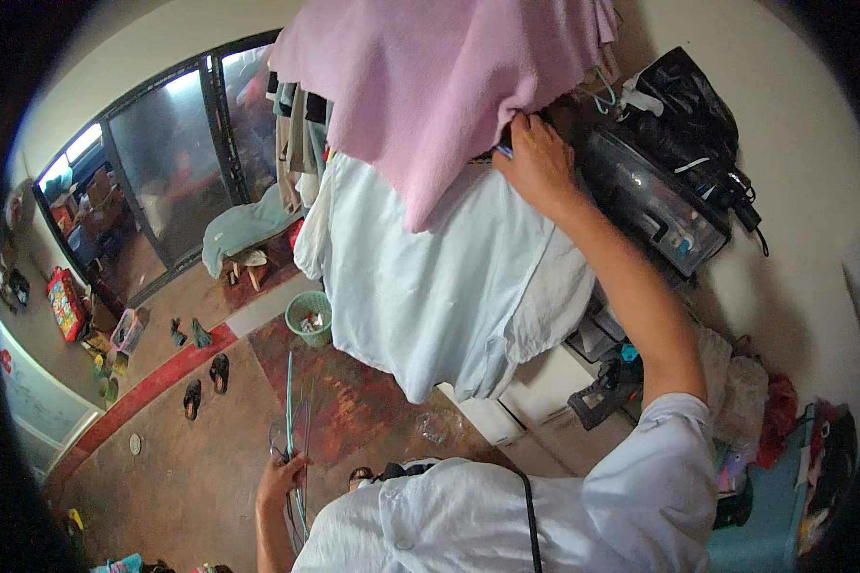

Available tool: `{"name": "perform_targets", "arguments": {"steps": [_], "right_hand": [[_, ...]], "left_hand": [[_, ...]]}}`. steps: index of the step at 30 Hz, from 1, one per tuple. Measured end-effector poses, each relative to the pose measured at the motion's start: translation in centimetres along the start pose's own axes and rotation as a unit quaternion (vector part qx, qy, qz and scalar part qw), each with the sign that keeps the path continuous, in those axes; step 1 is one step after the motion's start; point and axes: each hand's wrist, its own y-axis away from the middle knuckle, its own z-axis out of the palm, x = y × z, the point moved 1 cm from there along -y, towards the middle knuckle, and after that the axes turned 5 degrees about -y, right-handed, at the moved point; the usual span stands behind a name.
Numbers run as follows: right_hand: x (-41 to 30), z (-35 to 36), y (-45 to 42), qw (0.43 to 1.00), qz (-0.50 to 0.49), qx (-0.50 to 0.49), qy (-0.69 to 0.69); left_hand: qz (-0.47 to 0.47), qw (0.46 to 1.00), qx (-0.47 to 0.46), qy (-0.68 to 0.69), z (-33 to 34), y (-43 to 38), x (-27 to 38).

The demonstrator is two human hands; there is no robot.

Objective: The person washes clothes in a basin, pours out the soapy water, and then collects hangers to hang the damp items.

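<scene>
My left hand (281,474) is low in view, closed around several thin clothes hangers (290,401), one of them light blue. My right hand (541,161) reaches up to the lower edge of a pink fleece cloth (430,93), its fingers curled where the cloth puckers. A small blue piece (503,151), perhaps part of a hanger, shows by those fingers; the fingertips are partly hidden. Beneath the pink cloth hangs a white garment (430,286), and a thinner whitish fabric (552,308) hangs at its right side.
Other clothes (301,136) hang behind on the left. A green basket (308,319) stands on the floor near black slippers (206,387). On the right are a dark clear-fronted box (659,200), a black umbrella (742,200) and a white cabinet (537,394). A cloth-draped stool (247,229) stands by sliding doors (172,157).
</scene>
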Motion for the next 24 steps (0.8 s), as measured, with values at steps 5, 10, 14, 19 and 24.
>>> {"name": "perform_targets", "arguments": {"steps": [5, 10, 14, 19, 24], "right_hand": [[-0.9, -1.9, -1.6, 0.999, -0.025, -0.024, 0.005], [-0.5, -3.6, -4.2, 0.951, -0.116, 0.104, -0.269], [1.5, -3.8, -6.1, 0.923, 0.035, -0.027, -0.383], [2.0, -5.5, -4.4, 0.875, 0.081, 0.090, -0.469], [0.5, -2.2, 0.1, 0.671, 0.274, 0.049, -0.688]], "left_hand": [[0.032, 0.999, 0.013, -0.011, -0.1, 1.6, 1.5], [0.094, 0.990, 0.057, 0.084, -0.3, 3.7, 4.1], [0.152, 0.969, 0.098, 0.171, 0.4, 3.8, 8.0], [0.273, 0.937, 0.057, 0.210, 3.2, 4.3, 12.8], [0.213, 0.956, 0.062, 0.192, 6.8, 4.5, 14.9]]}}
